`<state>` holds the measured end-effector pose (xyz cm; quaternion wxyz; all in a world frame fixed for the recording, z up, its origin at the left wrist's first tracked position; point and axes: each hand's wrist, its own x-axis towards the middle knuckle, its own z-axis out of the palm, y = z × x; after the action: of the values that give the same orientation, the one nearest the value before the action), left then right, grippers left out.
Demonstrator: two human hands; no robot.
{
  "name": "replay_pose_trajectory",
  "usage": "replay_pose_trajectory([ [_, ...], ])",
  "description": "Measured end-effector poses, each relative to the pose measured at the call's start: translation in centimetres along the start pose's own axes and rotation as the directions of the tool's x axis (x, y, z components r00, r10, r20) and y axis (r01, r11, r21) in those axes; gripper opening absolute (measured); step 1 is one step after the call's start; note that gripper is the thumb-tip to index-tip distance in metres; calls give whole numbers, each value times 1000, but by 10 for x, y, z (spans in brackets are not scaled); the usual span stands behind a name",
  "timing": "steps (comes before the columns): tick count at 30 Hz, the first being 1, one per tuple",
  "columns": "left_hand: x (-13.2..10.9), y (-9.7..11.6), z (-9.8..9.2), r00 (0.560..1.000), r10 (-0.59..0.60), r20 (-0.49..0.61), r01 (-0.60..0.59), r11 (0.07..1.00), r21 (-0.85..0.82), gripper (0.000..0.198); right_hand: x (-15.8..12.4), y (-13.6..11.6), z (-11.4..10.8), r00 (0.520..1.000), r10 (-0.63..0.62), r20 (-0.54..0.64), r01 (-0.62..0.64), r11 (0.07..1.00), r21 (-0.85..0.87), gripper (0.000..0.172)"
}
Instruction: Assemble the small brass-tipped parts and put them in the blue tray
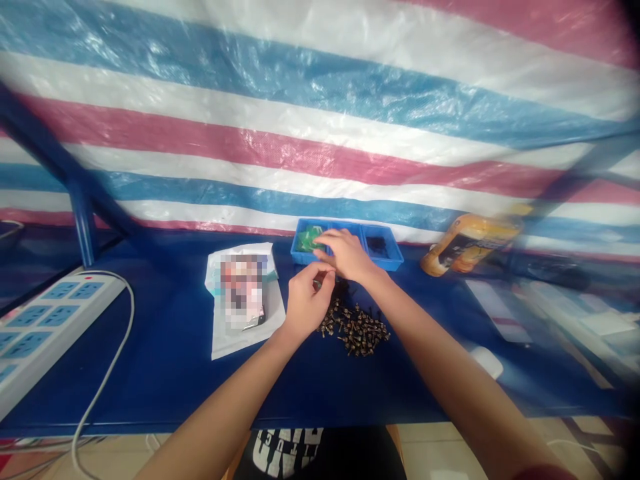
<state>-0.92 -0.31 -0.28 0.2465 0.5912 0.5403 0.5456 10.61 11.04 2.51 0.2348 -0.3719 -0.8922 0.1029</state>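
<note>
Pinching a screw (317, 284) in left fingertips (324, 270); right fingers (333, 239) over tray (383, 257)

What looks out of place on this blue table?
A loose heap of dark screws lies directly on the blue table top, beside the left hand, outside the blue compartment tray, so it looks spilled rather than stored.
</note>
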Motion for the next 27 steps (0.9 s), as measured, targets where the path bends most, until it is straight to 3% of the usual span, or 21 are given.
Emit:
replay_pose_trajectory([
  [2, 0, 0, -1, 1000, 26, 5, -27, 999, 27, 21, 14, -6, 7, 987, -88, 132, 104, 988, -116, 39],
  [4, 0, 0, -3, 999, 37, 1, -37, 999, 38, 20, 28, -9, 13, 967, -87, 239, 130, 976, -174, 49],
  [9, 1, 1, -4, 1000, 20, -3, -20, 999, 29, 19, 51, -9, 23, 963, 67, 261, -8, 975, -222, 67],
  [15, 1, 2, -4, 1000, 15, 23, -15, 999, 30, 19, 60, -9, 27, 967, 54, 249, -6, 982, -189, 64],
  [18, 1, 3, -6, 999, 17, 29, -18, 999, 28, 19, 49, -11, 18, 999, 16, 30, -11, 989, -148, 51],
  [20, 1, 5, -7, 999, 31, 30, -32, 999, 36, 19, 33, -13, 8, 995, -8, -104, -4, 993, -114, 40],
  [22, -1, 7, -7, 997, 68, 30, -69, 996, 55, 18, 11, -15, -1, 996, -6, -95, 4, 1000, -25, 33],
  [27, -9, 9, -2, 970, 239, 50, -242, 967, 80, 13, -43, -21, -6, 976, -123, 182, 129, 992, -18, 15],
])
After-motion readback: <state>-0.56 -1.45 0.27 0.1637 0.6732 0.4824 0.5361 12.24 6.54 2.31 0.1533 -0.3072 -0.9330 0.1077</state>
